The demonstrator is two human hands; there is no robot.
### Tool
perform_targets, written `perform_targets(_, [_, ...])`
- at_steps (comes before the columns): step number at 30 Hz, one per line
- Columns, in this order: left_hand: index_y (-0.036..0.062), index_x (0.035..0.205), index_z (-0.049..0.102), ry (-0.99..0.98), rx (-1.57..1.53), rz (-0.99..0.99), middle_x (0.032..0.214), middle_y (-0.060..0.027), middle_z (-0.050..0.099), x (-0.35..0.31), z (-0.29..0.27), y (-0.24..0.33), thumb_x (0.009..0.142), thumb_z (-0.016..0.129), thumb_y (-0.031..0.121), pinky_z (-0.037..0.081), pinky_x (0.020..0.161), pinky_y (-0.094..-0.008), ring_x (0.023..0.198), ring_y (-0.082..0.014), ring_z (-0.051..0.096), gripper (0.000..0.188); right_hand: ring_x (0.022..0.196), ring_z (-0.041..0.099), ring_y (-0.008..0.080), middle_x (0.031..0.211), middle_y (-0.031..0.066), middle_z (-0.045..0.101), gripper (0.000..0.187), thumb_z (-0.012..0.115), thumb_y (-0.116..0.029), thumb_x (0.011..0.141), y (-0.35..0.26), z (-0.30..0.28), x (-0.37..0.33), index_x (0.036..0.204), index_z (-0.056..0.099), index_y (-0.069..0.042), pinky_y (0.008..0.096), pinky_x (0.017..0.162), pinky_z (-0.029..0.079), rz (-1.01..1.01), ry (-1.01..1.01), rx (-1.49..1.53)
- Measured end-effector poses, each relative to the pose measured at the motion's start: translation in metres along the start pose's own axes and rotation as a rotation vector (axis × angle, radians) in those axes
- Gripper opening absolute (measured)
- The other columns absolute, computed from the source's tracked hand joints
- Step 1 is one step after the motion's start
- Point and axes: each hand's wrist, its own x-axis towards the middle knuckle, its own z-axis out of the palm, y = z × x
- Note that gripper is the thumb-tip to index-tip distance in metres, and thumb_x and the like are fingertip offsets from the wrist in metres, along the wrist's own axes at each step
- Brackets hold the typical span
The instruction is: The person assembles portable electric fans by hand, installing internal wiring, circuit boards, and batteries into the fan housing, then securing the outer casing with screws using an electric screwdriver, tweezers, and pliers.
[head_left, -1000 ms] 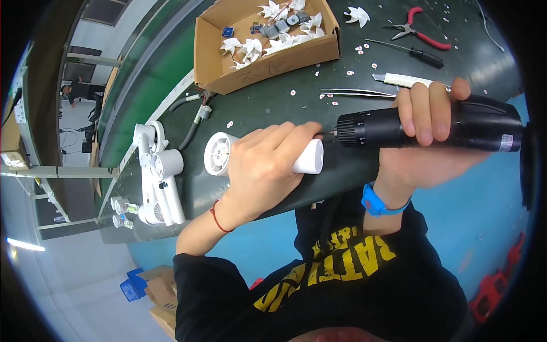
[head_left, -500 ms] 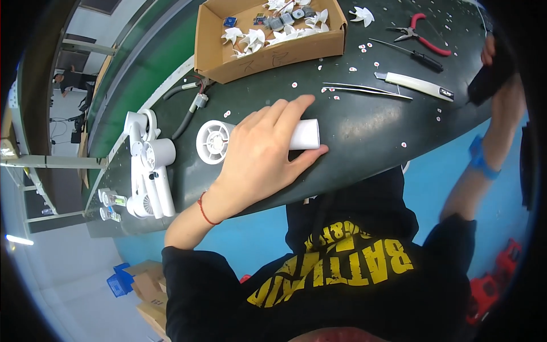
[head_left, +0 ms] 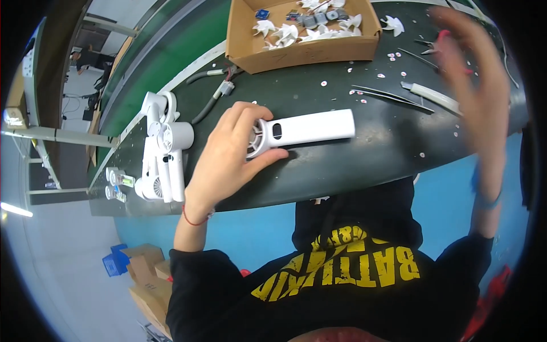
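Observation:
On the dark green work surface lies a white handheld fan (head_left: 313, 127), its handle to the right with a small black oval window near the head. My left hand (head_left: 225, 151) is closed around its round head, fingers over the far side and thumb on the near side; part of the grille shows between them. My right hand (head_left: 473, 80), blurred by motion, is raised at the right over the red-handled pliers (head_left: 443, 37). Its fingers look spread, and nothing shows in them. Tweezers (head_left: 393, 98) and a white utility knife (head_left: 433, 97) lie between the hands.
A cardboard box (head_left: 307, 57) with white fan blades and small motors stands at the far side, a loose fan blade (head_left: 393, 25) beside it. More white fans (head_left: 162, 148) are grouped at left. Near the box lie cables with a connector (head_left: 225, 89). Small white-and-red bits dot the surface.
My left hand has shifted from over the fan's handle to its head, uncovering the handle. The right hand has moved up over the pliers; the dark thing by it no longer shows. The view has shifted.

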Motion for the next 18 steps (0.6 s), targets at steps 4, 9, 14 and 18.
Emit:
perform_targets(4, [0.0045,0.102,0.054,0.051,-0.075,0.053,0.1,-0.011,0.055,0.01,0.008,0.009,0.065,0.082,0.016,0.046,0.079,-0.0407,0.093,-0.033,0.056,0.047,0.094,0.059,0.0241,0.102,0.0096,0.061,0.051,0.073,-0.033,0.074,-0.084,0.055,-0.033,0.114,0.058,-0.005,0.0347,0.079,0.049,-0.486,-0.332,0.009])
perform_targets(9, [0.0046,0.1,0.054,0.153,-0.137,0.102,0.097,-0.0083,0.057,0.005,0.017,-0.002,0.059,0.083,0.007,0.048,0.074,-0.0371,0.088,-0.0285,0.058,0.05,0.081,0.063,0.0204,0.094,0.0088,0.06,0.048,0.069,-0.038,0.079,-0.075,0.084,-0.03,0.111,0.054,-0.005,0.031,0.064,0.049,-0.515,-0.649,-0.052])
perform_targets(14, [0.0078,0.101,0.055,0.162,-0.213,0.146,0.097,-0.0068,0.057,0.002,0.018,-0.008,0.058,0.081,0.004,0.048,0.075,-0.038,0.089,-0.0296,0.056,0.051,0.065,0.063,0.0251,0.081,0.0086,0.059,0.046,0.066,-0.041,0.082,-0.077,0.076,-0.016,0.107,0.052,-0.006,0.0332,0.055,0.049,-0.384,-0.873,0.082])
perform_targets(18, [0.0078,0.101,0.055,0.156,-0.22,0.151,0.097,-0.0067,0.057,0.003,0.018,-0.009,0.058,0.081,0.004,0.048,0.076,-0.038,0.09,-0.0294,0.057,0.05,0.065,0.063,0.0274,0.08,0.0088,0.06,0.045,0.067,-0.041,0.082,-0.074,0.079,-0.018,0.106,0.053,-0.005,0.0351,0.056,0.049,-0.366,-0.838,0.127])
